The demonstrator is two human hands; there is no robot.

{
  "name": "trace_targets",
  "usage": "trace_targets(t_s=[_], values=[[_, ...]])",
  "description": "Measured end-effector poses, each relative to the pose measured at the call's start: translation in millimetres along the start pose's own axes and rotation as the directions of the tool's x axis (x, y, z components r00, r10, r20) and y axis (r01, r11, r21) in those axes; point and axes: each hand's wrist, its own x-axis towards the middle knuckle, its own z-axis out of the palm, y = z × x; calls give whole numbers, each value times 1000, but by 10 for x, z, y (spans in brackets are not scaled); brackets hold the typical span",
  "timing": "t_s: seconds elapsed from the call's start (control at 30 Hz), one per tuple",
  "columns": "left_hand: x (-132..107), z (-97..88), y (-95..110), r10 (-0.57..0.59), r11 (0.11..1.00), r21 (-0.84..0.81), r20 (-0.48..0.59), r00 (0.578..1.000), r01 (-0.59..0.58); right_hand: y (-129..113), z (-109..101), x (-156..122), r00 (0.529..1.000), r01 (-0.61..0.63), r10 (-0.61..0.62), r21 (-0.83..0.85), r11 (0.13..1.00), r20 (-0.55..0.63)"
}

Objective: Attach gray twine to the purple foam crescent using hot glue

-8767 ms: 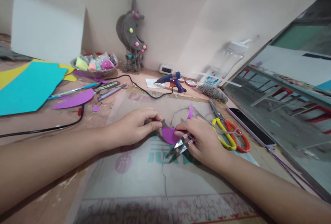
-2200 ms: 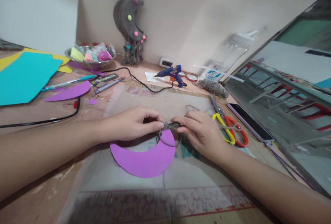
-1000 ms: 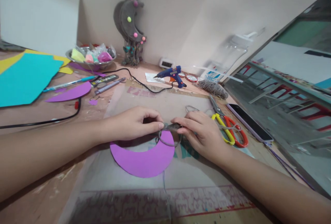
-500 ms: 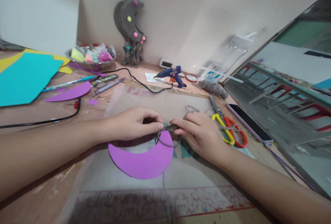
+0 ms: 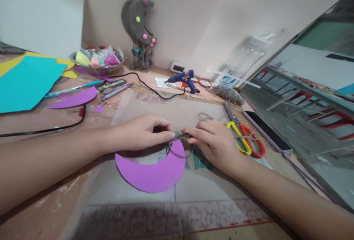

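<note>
A purple crescent cut-out (image 5: 151,175) lies on the translucent sheet, below both hands. My left hand (image 5: 148,132) pinches grey yarn (image 5: 181,156) at the crescent's right tip, thumb and forefinger together. Opposite it, my right hand (image 5: 212,140) is closed on the same yarn, its fingertips a short gap away. A loop of the yarn hangs over the crescent's tip between the hands. More of the strand trails past my right hand to the scissors (image 5: 243,136), which have one yellow and one red handle.
A blue glue gun (image 5: 184,79) stands behind the hands, its black cord running left. At the right are a grey yarn skein (image 5: 228,94) and a phone (image 5: 267,131). Turquoise sheet (image 5: 30,83), pens and a metal bowl (image 5: 96,66) sit left. A grey moon ornament (image 5: 136,22) is against the wall.
Almost nothing differs. Both hands keep their grip on the yarn in the same place, with only a very slight shift of the view.
</note>
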Motion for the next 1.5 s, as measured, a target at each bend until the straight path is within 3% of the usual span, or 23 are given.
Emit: trace_targets(t_s=[0.17,0.37,0.73,1.5], values=[[2,0,-14,-23,1000,8,5,1000,23,4,10,-22,998,-31,34,43,999,-53],[-7,-5,4,-24,1000,-19,-1,1000,24,5,-2,-17,1000,-23,23,4,1000,-2],[-10,-5,15,-38,999,-35,-4,999,38,10,-7,-19,999,8,-11,-71,997,-36],[-4,-1,1,-4,1000,-6,5,1000,4,-11,11,-1,1000,26,-26,-23,999,2]])
